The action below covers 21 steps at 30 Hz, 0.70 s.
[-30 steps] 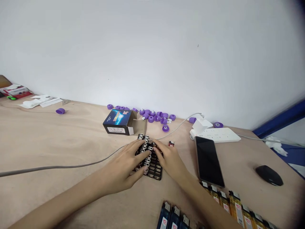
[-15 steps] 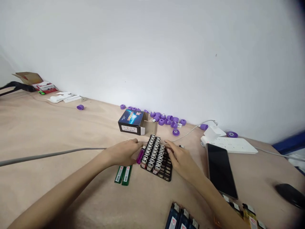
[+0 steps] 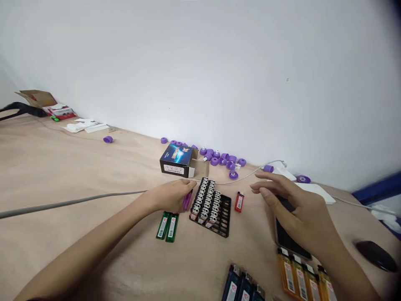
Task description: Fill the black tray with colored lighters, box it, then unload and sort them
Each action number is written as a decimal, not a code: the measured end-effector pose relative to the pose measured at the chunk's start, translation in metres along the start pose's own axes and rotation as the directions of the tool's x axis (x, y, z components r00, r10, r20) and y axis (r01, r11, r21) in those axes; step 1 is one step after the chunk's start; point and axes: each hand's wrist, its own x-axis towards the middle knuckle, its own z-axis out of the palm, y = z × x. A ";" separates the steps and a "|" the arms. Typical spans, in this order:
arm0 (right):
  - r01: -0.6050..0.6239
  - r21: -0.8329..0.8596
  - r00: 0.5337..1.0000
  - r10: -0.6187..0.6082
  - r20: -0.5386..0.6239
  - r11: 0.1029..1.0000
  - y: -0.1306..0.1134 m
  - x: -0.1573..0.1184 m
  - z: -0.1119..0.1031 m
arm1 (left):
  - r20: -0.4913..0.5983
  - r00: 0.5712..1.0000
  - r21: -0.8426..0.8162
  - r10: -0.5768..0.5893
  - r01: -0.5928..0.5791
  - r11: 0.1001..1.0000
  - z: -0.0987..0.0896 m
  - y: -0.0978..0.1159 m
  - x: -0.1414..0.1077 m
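Observation:
My left hand [image 3: 173,195] is closed around a purple lighter [image 3: 187,200], just left of a black rack [image 3: 226,217]. Metal-topped lighters [image 3: 206,202] stand upright in rows in the rack, and the slots on its right side show bare. My right hand [image 3: 290,202] hovers above the dark phone [image 3: 290,238] with its fingers apart and nothing in them. A red lighter [image 3: 239,202] lies flat between the rack and that hand. Two green lighters [image 3: 167,226] lie side by side below my left hand.
Blue lighters [image 3: 241,286] and orange lighters [image 3: 302,276] lie at the near side. Behind the rack are an open blue-black box [image 3: 177,161] and scattered purple caps [image 3: 222,161]. A power strip [image 3: 319,192], a mouse [image 3: 376,256] and a grey cable [image 3: 78,202] are also on the table.
My right hand has moved from the rack's right edge out to the right, over the phone. The red lighter and more of the orange lighters now show. My left hand stays beside the rack.

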 end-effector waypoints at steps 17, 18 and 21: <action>-0.344 0.703 0.899 0.003 0.438 0.622 -0.043 -0.007 0.016 | -0.336 0.908 -0.006 0.250 -0.268 0.963 -0.021 0.080 -0.009; -0.361 0.728 0.887 -0.026 0.461 0.583 -0.046 -0.009 0.017 | -0.345 0.899 -0.002 0.269 -0.287 0.958 -0.018 0.082 -0.009; -0.406 0.756 0.856 -0.077 0.511 0.513 -0.051 -0.011 0.021 | -0.347 0.888 0.012 0.301 -0.317 0.948 -0.011 0.085 -0.009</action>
